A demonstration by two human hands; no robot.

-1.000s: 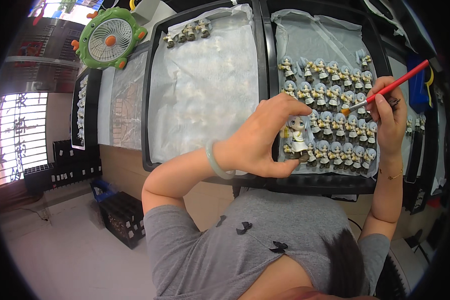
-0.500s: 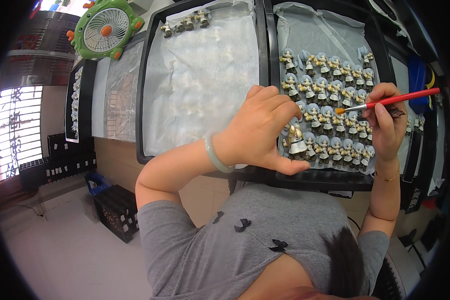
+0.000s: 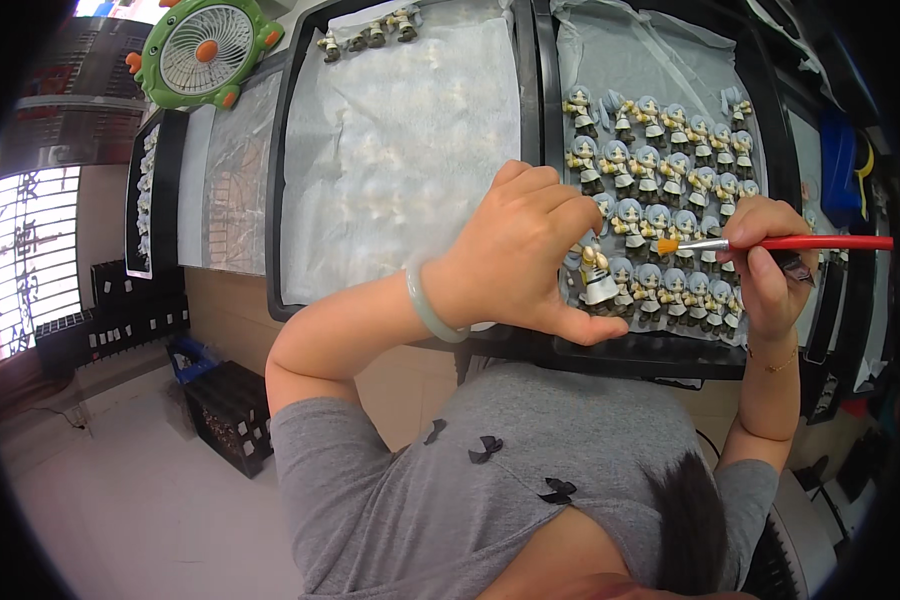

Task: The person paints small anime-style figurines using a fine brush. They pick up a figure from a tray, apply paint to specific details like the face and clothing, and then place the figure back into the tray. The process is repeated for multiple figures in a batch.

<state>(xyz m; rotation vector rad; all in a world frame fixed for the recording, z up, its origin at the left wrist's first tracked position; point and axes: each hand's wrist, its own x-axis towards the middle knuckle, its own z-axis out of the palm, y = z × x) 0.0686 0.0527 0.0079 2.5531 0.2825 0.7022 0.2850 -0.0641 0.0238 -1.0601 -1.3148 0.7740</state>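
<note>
Black tray [image 3: 770, 352] of figurines: left hand [image 3: 530, 255] pinches one figurine [image 3: 596, 278] at fingertips; right hand [image 3: 765, 265] grips red paintbrush [image 3: 770, 243], bristles just beside it.

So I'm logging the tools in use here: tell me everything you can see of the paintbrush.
The paintbrush has a thin red handle, a short silvery ferrule and orange-tipped bristles. It lies almost level, bristles pointing to the person's left, handle running off toward the right edge. The right hand pinches it near the ferrule. Its tip hangs over the rows of small figurines in the black tray, close to the figurine held by the left hand; whether it touches one is unclear.
</note>
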